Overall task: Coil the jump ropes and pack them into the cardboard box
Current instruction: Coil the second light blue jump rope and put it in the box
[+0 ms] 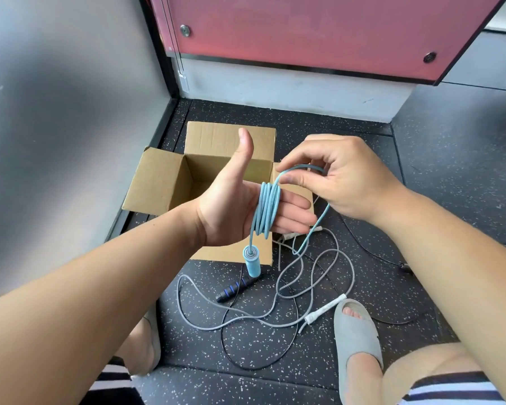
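A light-blue jump rope (265, 211) is wound in several turns around the straight fingers of my left hand (237, 206), thumb up, palm toward me. Its blue handle (251, 262) hangs below that hand. My right hand (339, 179) pinches the rope's free strand just right of the coil, and the strand trails down to the floor. An open cardboard box (161, 182) stands on the floor behind my hands. A grey rope (313, 285) with white handles and a black rope with a black-and-blue handle (237, 287) lie tangled on the floor.
The floor is dark speckled rubber (421, 200). My feet in grey slides (357, 334) stand beside the loose ropes. A grey wall (56, 112) rises on the left and a red panel (304, 30) on a pale base stands behind the box.
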